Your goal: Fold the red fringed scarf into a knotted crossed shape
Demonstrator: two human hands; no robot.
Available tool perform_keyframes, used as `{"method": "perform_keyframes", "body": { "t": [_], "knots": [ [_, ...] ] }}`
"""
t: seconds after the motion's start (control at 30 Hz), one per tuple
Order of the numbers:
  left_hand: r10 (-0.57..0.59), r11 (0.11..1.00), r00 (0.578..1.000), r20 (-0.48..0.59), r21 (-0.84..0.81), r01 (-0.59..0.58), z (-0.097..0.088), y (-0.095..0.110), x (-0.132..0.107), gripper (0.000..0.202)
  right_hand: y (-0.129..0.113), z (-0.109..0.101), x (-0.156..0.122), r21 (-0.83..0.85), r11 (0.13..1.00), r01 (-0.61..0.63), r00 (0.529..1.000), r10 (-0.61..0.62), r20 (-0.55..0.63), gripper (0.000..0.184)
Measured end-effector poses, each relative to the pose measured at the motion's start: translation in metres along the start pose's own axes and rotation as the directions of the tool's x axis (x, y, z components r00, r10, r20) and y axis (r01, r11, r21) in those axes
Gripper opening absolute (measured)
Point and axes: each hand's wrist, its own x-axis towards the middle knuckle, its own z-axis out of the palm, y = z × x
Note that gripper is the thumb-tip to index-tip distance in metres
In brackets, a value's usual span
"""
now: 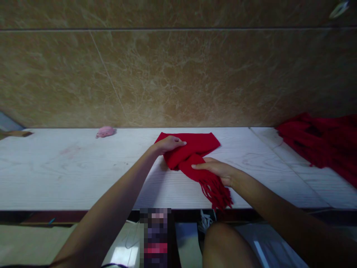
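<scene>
A red scarf [202,140] with a fringed end lies folded on the white wood-grain table, one part crossing over the other. My left hand [170,144] grips its upper left side, thumb on top and the other fingers hidden by the cloth or turned under. Nearer the fringe, my right hand [216,169] holds the hanging end, with the thumb over the cloth and the fingers behind it. The fringe [216,191] spreads down to the table's front edge.
Along the back of the white table [83,175] sits a small pink object [105,131]. More red cloth [320,139] is heaped at the right. A tiled wall [178,74] rises behind, and a brown wooden piece [16,133] lies at the far left.
</scene>
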Motion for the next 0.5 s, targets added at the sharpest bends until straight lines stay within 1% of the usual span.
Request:
{"method": "perform_keyframes", "body": {
  "t": [0.07,0.13,0.2,0.37,0.43,0.47,0.5],
  "knots": [
    [-0.047,0.996,0.999,0.011,-0.070,0.048,0.000,0.002,-0.002,0.057,0.005,0.004,-0.001,0.006,1.000,0.028,1.000,-0.028,0.011,0.036],
    [-0.051,0.994,0.999,-0.002,-0.094,0.051,0.001,0.004,-0.004,0.056,0.010,0.007,-0.001,0.004,0.999,0.049,0.999,-0.049,0.015,0.041],
    [-0.032,0.996,0.999,-0.026,-0.087,0.029,0.002,0.007,-0.005,0.054,0.015,0.012,-0.001,0.006,0.998,0.058,0.998,-0.058,0.025,0.043],
    [0.000,1.000,0.999,-0.053,-0.025,-0.002,0.002,0.006,-0.007,0.052,0.026,0.028,-0.004,-0.022,0.998,0.059,0.990,-0.055,0.133,0.038],
    [0.009,1.000,0.998,-0.070,0.022,-0.007,0.000,0.004,-0.008,0.049,0.023,0.025,-0.008,-0.089,0.993,0.073,0.989,-0.060,0.136,0.034],
    [0.021,0.998,0.996,-0.088,0.057,-0.017,-0.002,0.002,-0.010,0.047,0.017,0.020,-0.011,-0.171,0.982,0.074,0.990,-0.051,0.131,0.029],
    [0.039,0.995,0.993,-0.111,0.099,-0.028,-0.003,0.000,-0.012,0.044,0.008,0.012,-0.012,-0.290,0.955,0.063,0.993,-0.031,0.112,0.024]
  ]
}}
